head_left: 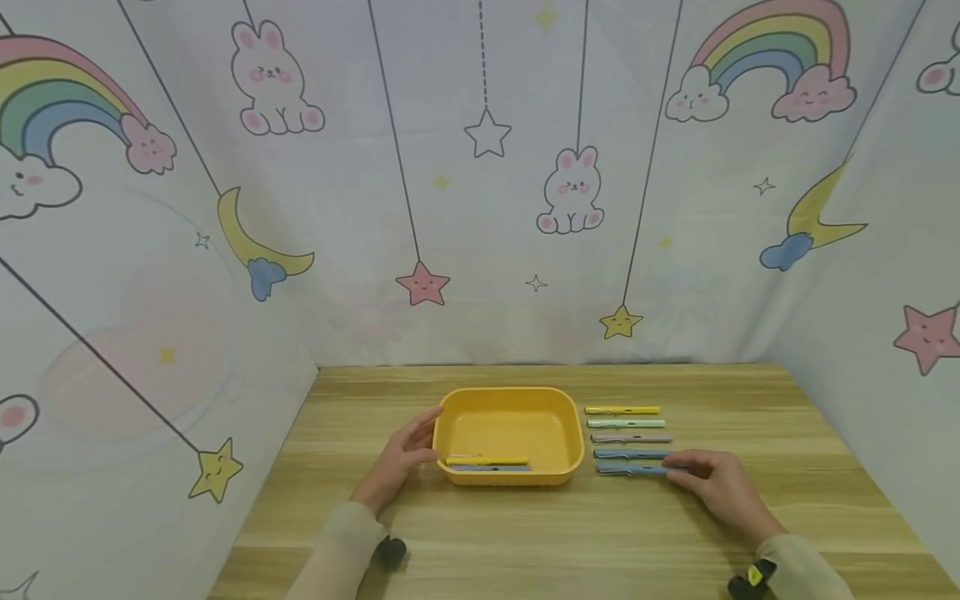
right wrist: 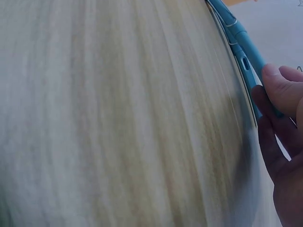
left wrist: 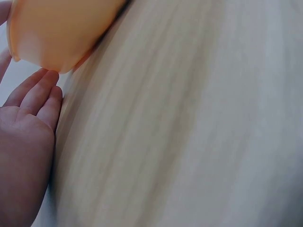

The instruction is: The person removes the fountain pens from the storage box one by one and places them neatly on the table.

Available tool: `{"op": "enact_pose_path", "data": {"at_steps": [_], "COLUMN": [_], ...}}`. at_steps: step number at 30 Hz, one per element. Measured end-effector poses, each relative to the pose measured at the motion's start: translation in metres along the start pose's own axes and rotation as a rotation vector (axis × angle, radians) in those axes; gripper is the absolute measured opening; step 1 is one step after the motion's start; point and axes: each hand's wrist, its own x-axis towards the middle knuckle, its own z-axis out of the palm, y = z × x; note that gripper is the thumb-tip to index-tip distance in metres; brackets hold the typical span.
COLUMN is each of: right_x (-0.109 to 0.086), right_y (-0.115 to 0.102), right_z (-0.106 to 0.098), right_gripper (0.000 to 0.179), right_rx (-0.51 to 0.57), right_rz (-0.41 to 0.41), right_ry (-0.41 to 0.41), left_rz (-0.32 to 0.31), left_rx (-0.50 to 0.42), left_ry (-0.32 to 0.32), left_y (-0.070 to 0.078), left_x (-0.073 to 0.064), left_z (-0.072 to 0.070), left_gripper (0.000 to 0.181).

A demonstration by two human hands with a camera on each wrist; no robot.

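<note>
My right hand (head_left: 720, 483) pinches a blue pen (right wrist: 250, 45) near its end between thumb and fingers. Close beside it lies another blue pen (right wrist: 242, 59). In the head view these two are nearest me in a row, behind which lie a pinkish pen (head_left: 632, 438), a mint-green pen (head_left: 626, 424) and a yellow pen (head_left: 622, 410). At the left side of a yellow tray (head_left: 510, 479), my left hand (head_left: 401, 458) rests with its fingers fairly straight against the wall and rim. Inside the tray, along the near wall, are a yellow pen (head_left: 491, 460) and a greyish-blue pen (head_left: 491, 468).
The tray and pens are on a wood-grain table (head_left: 525, 542). Behind the table hangs a white curtain (head_left: 495, 208) printed with rabbits, stars and rainbows, and more of it encloses both sides. Dark wrist devices (head_left: 392, 552) show below the sleeves.
</note>
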Motion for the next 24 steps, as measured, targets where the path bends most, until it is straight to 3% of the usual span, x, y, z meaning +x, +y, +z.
{"op": "enact_pose_path", "data": {"at_steps": [8,18,24], "right_x": [0.001,0.001,0.001], "right_y": [0.003,0.013,0.014], "right_z": [0.001,0.005,0.007], "right_gripper": [0.016,0.021,0.021], "right_rx": [-0.066,-0.142,-0.152], "right_rz": [-0.025,-0.136,-0.142], "right_ry": [0.015,0.037,0.039], "left_rz": [0.018,0.013,0.023], "left_rx": [0.006,0.003,-0.006], "left_ry": [-0.013,-0.009,-0.015], "left_y": [0.001,0.002,0.001], "left_x": [-0.001,-0.001,-0.001], "left_z": [0.000,0.000,0.000], "left_gripper": [0.072,0.071,0.072]}}
